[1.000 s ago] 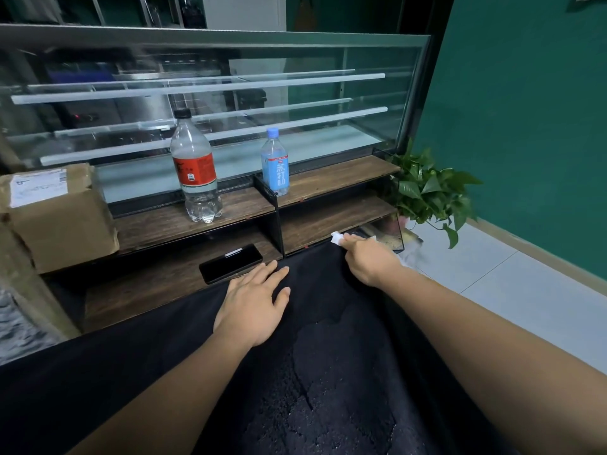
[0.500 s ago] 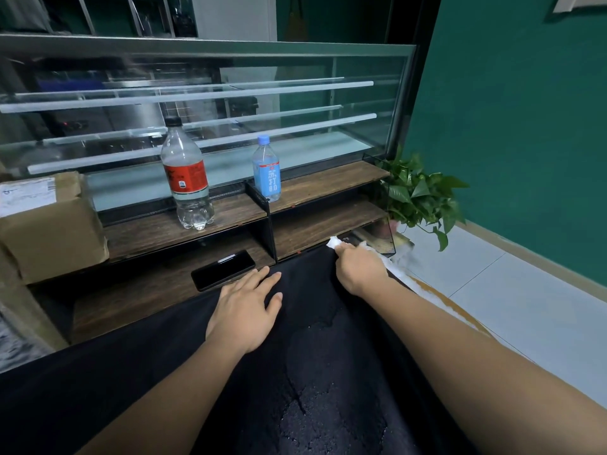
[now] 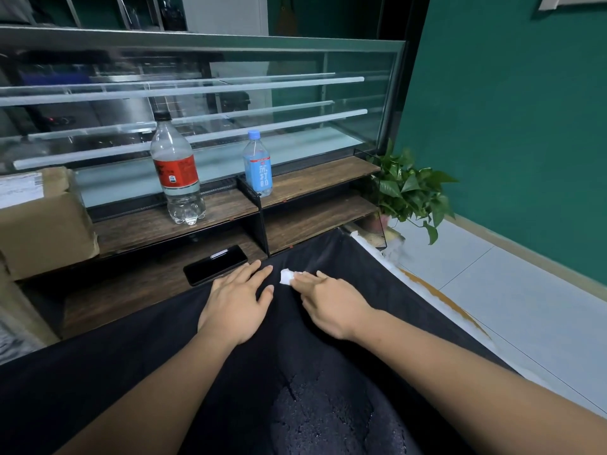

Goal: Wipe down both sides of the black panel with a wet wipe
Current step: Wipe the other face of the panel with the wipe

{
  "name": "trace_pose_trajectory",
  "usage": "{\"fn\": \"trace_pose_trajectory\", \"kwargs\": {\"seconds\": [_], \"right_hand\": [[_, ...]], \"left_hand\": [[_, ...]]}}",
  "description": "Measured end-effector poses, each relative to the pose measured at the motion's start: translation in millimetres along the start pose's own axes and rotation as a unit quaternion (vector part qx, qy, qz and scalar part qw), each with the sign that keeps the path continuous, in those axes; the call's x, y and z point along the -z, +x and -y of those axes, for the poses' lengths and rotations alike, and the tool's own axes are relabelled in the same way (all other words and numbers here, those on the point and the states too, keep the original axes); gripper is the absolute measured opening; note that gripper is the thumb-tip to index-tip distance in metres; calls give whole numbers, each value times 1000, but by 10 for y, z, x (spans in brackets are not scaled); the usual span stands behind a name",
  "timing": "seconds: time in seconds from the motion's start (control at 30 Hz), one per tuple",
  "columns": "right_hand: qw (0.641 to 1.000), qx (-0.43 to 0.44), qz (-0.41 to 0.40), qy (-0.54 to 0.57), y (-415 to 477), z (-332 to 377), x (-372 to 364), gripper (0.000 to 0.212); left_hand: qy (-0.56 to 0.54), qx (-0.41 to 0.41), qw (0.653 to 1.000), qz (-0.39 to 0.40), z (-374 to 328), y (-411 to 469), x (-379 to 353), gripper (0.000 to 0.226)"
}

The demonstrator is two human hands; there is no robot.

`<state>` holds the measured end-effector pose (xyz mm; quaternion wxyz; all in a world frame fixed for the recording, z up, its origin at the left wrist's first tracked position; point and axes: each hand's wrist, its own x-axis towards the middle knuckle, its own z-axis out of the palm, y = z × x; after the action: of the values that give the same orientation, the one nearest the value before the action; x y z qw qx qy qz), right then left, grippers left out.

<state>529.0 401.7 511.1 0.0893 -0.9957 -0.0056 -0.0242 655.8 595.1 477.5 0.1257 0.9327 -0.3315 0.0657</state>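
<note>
Wide black panel [image 3: 138,366]: matt, with a rough glistening patch. Dark wooden shelf [image 3: 315,183]: visible grain, matt. Flat black phone [image 3: 215,265]: glossy. Brown cardboard box [image 3: 42,231]: dull paper finish.

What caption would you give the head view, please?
Right hand holds wet wipe against black panel; left hand rests flat.
</note>
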Motion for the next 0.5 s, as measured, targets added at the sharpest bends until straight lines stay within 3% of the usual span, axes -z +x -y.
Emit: {"fn": "trace_pose_trajectory", "kwargs": {"seconds": [0.2,0.5], "right_hand": [[999,23,0,-24,-105,-220,51,54],[994,-110,7,-20,-45,-877,210,52]], "left_hand": [[0,0,1000,-4,17,-10,-16,59],[2,-1,1000,-5,7,-13,1,58]]}}
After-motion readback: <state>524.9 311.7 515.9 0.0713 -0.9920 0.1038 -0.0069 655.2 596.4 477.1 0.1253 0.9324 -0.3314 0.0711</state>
